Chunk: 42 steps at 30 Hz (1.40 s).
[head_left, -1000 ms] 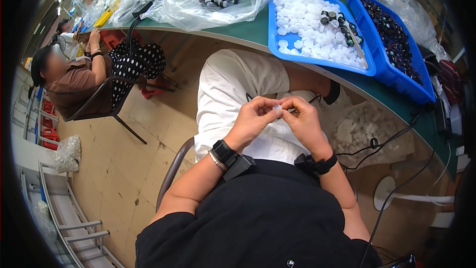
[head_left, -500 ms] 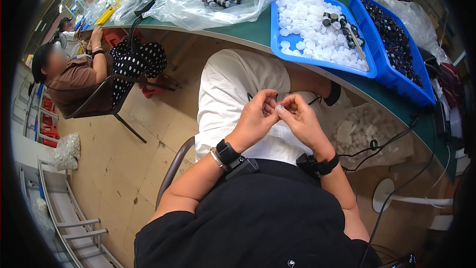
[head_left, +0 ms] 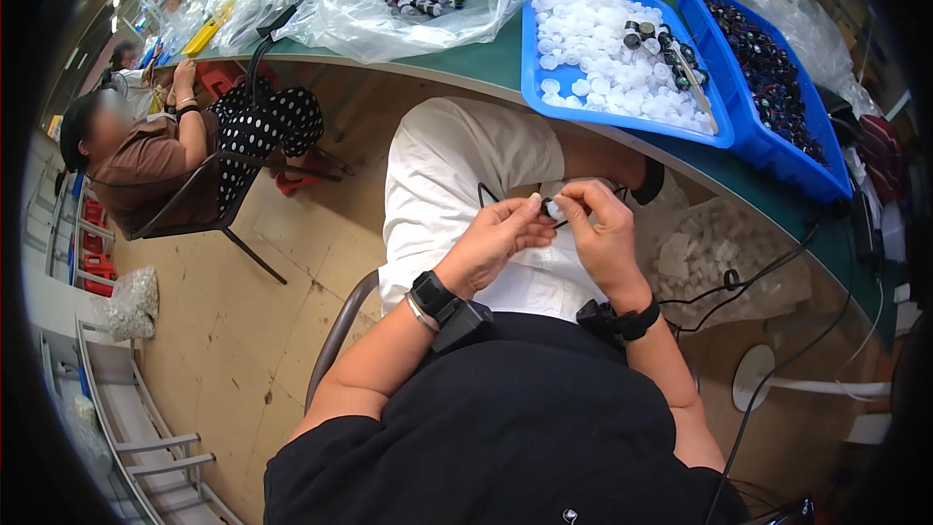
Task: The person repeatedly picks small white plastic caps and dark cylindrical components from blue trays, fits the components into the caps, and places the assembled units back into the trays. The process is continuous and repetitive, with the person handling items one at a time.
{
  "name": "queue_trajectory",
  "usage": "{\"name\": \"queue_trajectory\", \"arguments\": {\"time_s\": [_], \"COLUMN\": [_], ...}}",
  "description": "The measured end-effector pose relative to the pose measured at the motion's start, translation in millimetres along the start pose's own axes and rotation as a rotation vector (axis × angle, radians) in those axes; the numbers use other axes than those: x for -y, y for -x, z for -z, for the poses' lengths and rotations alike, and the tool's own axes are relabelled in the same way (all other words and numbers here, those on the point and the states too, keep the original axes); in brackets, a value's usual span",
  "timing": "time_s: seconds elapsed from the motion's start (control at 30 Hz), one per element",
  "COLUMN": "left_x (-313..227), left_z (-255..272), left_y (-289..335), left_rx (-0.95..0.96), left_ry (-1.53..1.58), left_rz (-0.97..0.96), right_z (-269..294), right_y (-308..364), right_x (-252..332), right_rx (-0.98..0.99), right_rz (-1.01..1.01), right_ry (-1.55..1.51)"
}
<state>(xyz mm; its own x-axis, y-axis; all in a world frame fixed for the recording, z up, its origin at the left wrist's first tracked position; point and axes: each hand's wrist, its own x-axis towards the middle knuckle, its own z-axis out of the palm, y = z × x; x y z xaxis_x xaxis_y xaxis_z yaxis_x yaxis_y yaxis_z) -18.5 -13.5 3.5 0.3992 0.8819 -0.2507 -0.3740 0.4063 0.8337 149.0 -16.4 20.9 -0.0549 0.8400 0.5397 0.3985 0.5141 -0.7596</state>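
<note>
Over my lap, my left hand (head_left: 494,243) pinches a small round black piece with a white translucent cap (head_left: 553,208) between thumb and fingertips. From the other side, my right hand (head_left: 604,233) has its thumb and forefinger closed on the white cap. The two hands nearly meet at this piece, and fingers partly cover it. Ahead on the green table, a shallow blue tray (head_left: 531,68) holds many similar white translucent caps (head_left: 583,34), several black round pieces (head_left: 637,34) and tweezers (head_left: 695,83).
Beside the tray stands a deeper blue bin (head_left: 746,131) of dark wired parts. A clear plastic bag (head_left: 364,15) with capped pieces lies on the table. Black cables (head_left: 768,277) hang at the right. A co-worker (head_left: 141,146) sits at the left. A bag of white parts (head_left: 724,253) lies under the table.
My hands have drawn slightly apart and turned, so the small black piece with its white cap now shows between them. The view has shifted a little.
</note>
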Motion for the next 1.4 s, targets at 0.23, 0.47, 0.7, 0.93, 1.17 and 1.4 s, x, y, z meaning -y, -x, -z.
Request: {"name": "queue_trajectory", "arguments": {"time_s": [0.23, 0.47, 0.7, 0.93, 1.17, 1.4], "left_x": [10.1, 9.2, 12.0, 15.0, 15.8, 11.6], "left_z": [-3.4, -5.2, -3.8, -0.7, -1.0, -5.6], "left_y": [0.6, 2.7, -0.1, -0.6, -0.7, 2.1], "left_rx": [0.006, -0.047, -0.034, -0.016, -0.02, -0.049], "left_ry": [-0.24, -0.48, -0.454, -0.404, -0.451, -0.752], "left_rz": [-0.256, -0.345, -0.381, -0.341, -0.349, -0.465], "right_z": [-5.5, -2.3, -4.0, 0.6, -1.1, -11.3], "right_y": [5.4, 3.6, 4.7, 2.1, 3.5, 11.6], "right_x": [-12.4, -21.8, -26.7, -24.6, -25.9, -35.3], "right_rx": [0.048, 0.205, 0.253, 0.295, 0.292, 0.212], "right_rz": [-0.322, -0.6, -0.632, -0.757, -0.799, -0.528], "right_ry": [-0.276, -0.636, -0.722, -0.845, -0.851, -0.437]}}
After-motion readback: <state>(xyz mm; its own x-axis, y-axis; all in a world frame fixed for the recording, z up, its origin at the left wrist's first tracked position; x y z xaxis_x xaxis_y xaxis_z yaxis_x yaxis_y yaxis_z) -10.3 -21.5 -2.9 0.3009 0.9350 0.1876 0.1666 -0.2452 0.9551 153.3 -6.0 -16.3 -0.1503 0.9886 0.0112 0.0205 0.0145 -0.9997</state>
